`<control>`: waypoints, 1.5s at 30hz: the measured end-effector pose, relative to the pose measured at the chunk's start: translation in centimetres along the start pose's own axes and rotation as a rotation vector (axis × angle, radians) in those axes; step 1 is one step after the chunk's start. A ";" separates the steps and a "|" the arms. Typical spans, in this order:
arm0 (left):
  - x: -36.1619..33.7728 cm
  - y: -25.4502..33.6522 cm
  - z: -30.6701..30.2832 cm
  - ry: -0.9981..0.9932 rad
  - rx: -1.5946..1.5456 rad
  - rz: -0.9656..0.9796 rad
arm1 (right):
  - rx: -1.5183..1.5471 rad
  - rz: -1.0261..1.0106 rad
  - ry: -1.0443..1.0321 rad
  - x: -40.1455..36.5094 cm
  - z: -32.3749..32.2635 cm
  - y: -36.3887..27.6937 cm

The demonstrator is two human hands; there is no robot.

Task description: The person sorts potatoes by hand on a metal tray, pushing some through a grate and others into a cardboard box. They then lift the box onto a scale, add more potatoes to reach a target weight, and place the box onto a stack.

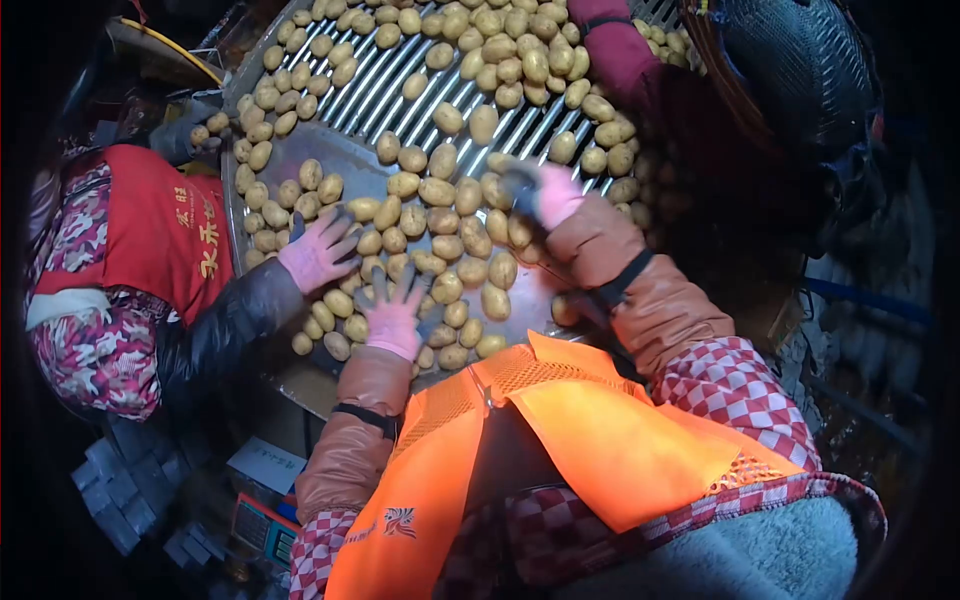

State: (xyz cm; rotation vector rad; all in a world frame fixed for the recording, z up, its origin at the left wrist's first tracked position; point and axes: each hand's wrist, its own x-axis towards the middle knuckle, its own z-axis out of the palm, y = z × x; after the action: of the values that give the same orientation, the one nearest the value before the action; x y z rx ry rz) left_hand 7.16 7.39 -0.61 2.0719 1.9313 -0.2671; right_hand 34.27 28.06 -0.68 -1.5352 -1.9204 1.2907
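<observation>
Many potatoes point(438, 192) lie on a metal table point(375, 160) with a roller grate point(395, 85) at its far side. My left hand point(393, 315), in a pink glove with grey fingers, rests palm down on potatoes near the table's front edge, its fingers spread. Further right and forward, my right hand point(543, 192), gloved in pink and dark grey, is beside potatoes at the grate's near edge. Motion smears its fingers, and whether they hold a potato cannot be made out.
A co-worker in a red apron point(165, 225) stands at the left, one pink-gloved hand point(320, 250) on potatoes close to my left hand. Another person's dark red sleeve point(625, 60) reaches in at the upper right. A white box point(265, 465) sits below the table at the left.
</observation>
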 end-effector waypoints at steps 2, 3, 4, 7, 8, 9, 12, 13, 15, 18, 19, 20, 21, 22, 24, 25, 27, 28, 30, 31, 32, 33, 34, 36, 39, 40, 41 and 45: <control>0.1 -1.6 0.2 0.023 -0.010 -0.002 | 0.081 -0.045 0.279 0.0 -4.4 3.1; -0.3 -1.8 0.8 0.082 -0.049 -0.043 | -0.099 -0.042 0.435 -0.2 -6.9 6.0; -0.4 -2.0 1.2 0.049 0.003 -0.087 | -0.280 -0.048 0.594 -0.2 -8.5 8.5; -1.3 -1.8 0.3 -0.019 0.041 -0.169 | -0.579 0.172 0.525 -2.4 -8.4 7.8; -1.5 -1.2 -0.4 -0.003 -0.003 -0.176 | -0.590 0.299 0.475 -3.4 -7.9 5.1; -1.3 -0.6 -1.0 0.016 -0.048 -0.187 | -0.605 0.422 0.418 -4.5 -7.3 2.4; -1.5 0.0 -1.2 0.032 -0.126 -0.193 | -0.615 0.325 0.210 -7.4 -0.6 -1.7; -1.2 0.0 -1.4 0.032 -0.143 -0.197 | -0.639 0.327 0.132 -6.9 1.3 -0.1; -1.4 -0.4 -1.7 0.011 -0.172 -0.161 | -0.329 0.166 -0.048 -7.7 -1.4 -1.3; -1.1 -1.1 -1.2 0.016 -0.182 -0.131 | -0.222 0.157 0.122 -2.1 -9.3 0.4; -0.9 -1.0 -1.0 0.018 -0.177 -0.120 | -0.594 0.083 0.243 1.0 -10.7 2.7; -0.6 -0.9 -0.8 0.011 -0.202 -0.126 | -0.968 0.003 0.365 3.0 -11.3 4.7; -0.1 -0.6 -0.6 0.008 -0.227 -0.130 | -0.931 0.009 0.311 3.1 -11.4 6.0; 0.3 -0.2 -0.6 0.005 -0.258 -0.135 | -0.899 0.014 0.254 3.3 -11.6 7.0; 0.7 -0.3 -0.9 -0.026 -0.215 -0.118 | -0.899 0.135 0.130 3.6 -11.3 6.0; 0.4 -0.7 -0.9 -0.025 -0.222 -0.099 | -0.940 0.176 0.066 3.7 -10.6 5.6; -0.4 -1.1 -1.7 -0.018 -0.247 -0.051 | -0.833 0.189 0.017 3.9 -9.4 5.7; -0.7 -1.5 -1.7 -0.009 -0.248 -0.044 | -0.697 0.173 0.054 3.3 -9.8 6.0; -0.9 -1.5 -1.9 -0.007 -0.250 -0.035 | -0.052 0.206 0.040 2.6 -10.1 6.4; -0.8 -1.3 -2.1 0.018 -0.296 -0.009 | 0.452 0.249 0.009 2.1 -10.3 6.6; -0.3 -1.0 -2.4 0.038 -0.319 0.034 | 0.955 0.276 -0.008 1.4 -10.7 6.3; 0.2 -0.5 -2.7 0.055 -0.342 0.077 | 1.060 0.365 0.132 -0.5 -11.0 4.5; 0.8 0.0 -2.7 0.074 -0.363 0.115 | 1.160 0.437 0.287 -2.4 -11.2 2.7; 2.7 0.5 -2.2 0.124 -0.275 0.146 | 0.936 0.285 0.363 -6.6 -10.6 2.6; 5.6 1.0 -3.7 0.167 -0.145 0.141 | 1.666 0.258 -0.044 -11.7 -12.5 7.3; 6.0 0.4 -3.6 0.202 -0.183 0.117 | 1.647 0.349 0.075 -14.1 -13.7 10.3; 6.1 -0.4 -3.3 0.234 -0.219 0.090 | 1.618 0.441 0.195 -16.5 -15.0 13.4; 5.6 -1.7 -1.1 0.312 -0.357 0.076 | 0.249 0.918 0.777 -19.2 -15.5 14.8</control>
State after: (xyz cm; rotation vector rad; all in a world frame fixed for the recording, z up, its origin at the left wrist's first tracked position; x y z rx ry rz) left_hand 5.84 13.16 -1.63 2.0257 1.8868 0.4121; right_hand 60.90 17.18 -0.01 -2.3875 -0.5466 0.9004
